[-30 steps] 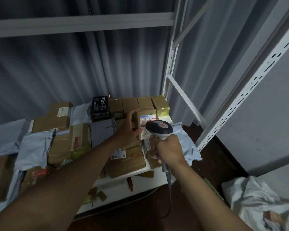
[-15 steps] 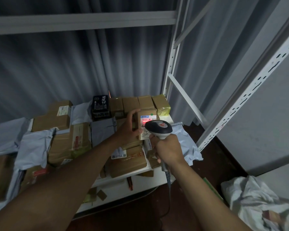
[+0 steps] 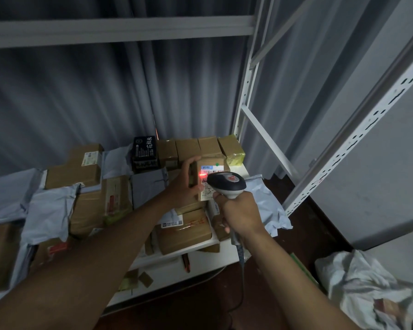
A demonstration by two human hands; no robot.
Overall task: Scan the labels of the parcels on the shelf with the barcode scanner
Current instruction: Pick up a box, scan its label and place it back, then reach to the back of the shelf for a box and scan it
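So rn the left hand is wrapped round a small brown parcel, tipping it up w/ the label facing the person; right hand has its fingers curled tight round the grip of the barcode scanner, whose head sits just in front of the label, nearly touching; there's a red glow on the label's left side, so imo the scan is live or just firing, can't tell if it registered. That parcel sits near the right end of the white shelf, just in front of a back row of small brown boxes; left of that row is a black box w/ white writing; further left along the shelf it's a jumble of bigger cardboard boxes and grey poly mailers; a flat taped parcel lies at the front edge just below the held one. Progress-wise: nothing in view marks which ones are done, so I honestly can't say the count; judging by how many parcels are piled there, prob lots left, esp. the whole left side; several have labels facing down or hidden, so they'll need flipping first. Off the shelf's right end there's a crumpled white bag on the floor, not part of this afaict.
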